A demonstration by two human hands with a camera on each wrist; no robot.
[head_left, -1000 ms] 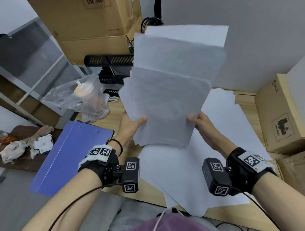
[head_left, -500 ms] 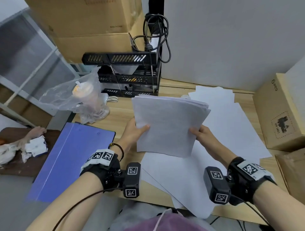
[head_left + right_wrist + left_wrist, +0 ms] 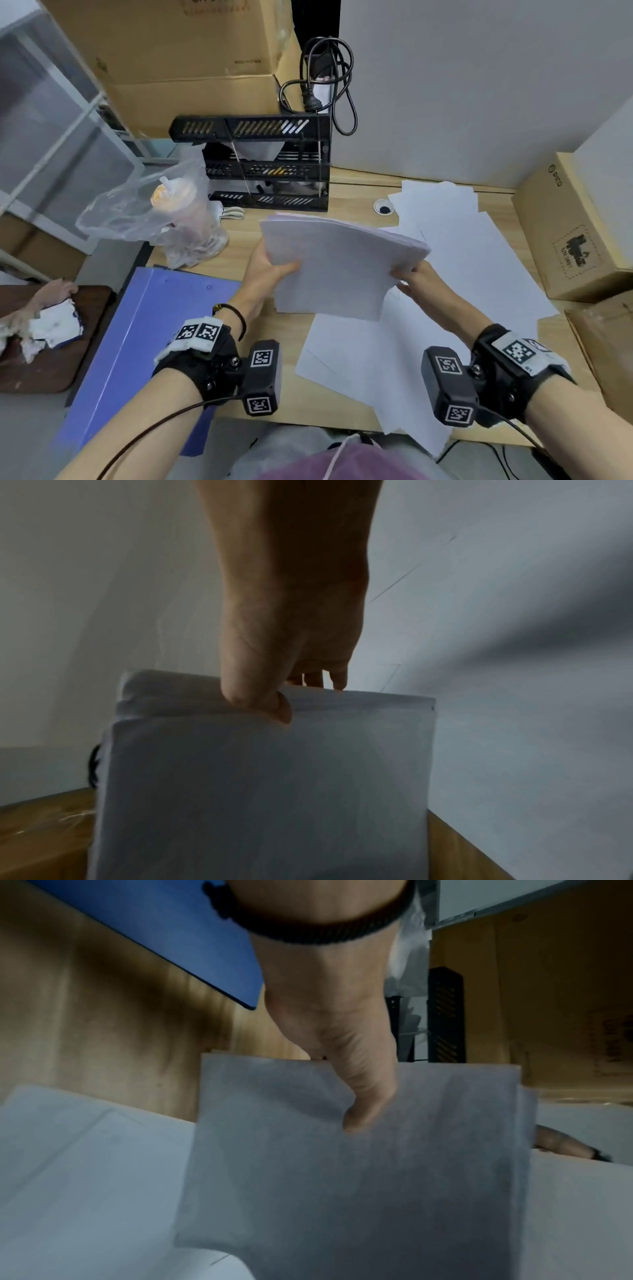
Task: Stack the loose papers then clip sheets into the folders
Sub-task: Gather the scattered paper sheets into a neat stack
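Observation:
I hold a stack of white sheets [image 3: 339, 263] above the wooden desk [image 3: 239, 246], tilted nearly flat. My left hand [image 3: 274, 267] pinches its left edge, thumb on top, as the left wrist view shows with the stack [image 3: 359, 1164] under the thumb of the left hand [image 3: 363, 1096]. My right hand [image 3: 411, 277] pinches the right edge; the right wrist view has that right hand [image 3: 267, 696] with its thumb on the stack [image 3: 274, 791]. More loose sheets [image 3: 445, 267] lie spread on the desk below. A blue folder [image 3: 144, 342] lies shut at the desk's left corner.
A black tiered paper tray [image 3: 267, 164] stands at the back, a cable [image 3: 325, 75] coiled above it. A bagged drink cup [image 3: 171, 212] sits at back left. Cardboard boxes [image 3: 575, 233] line the right side, larger ones [image 3: 178, 51] tower behind.
The fanned, upright sheets have been lowered and squared into one neat stack, now lying nearly flat above the desk. Both hands kept their grip on its edges.

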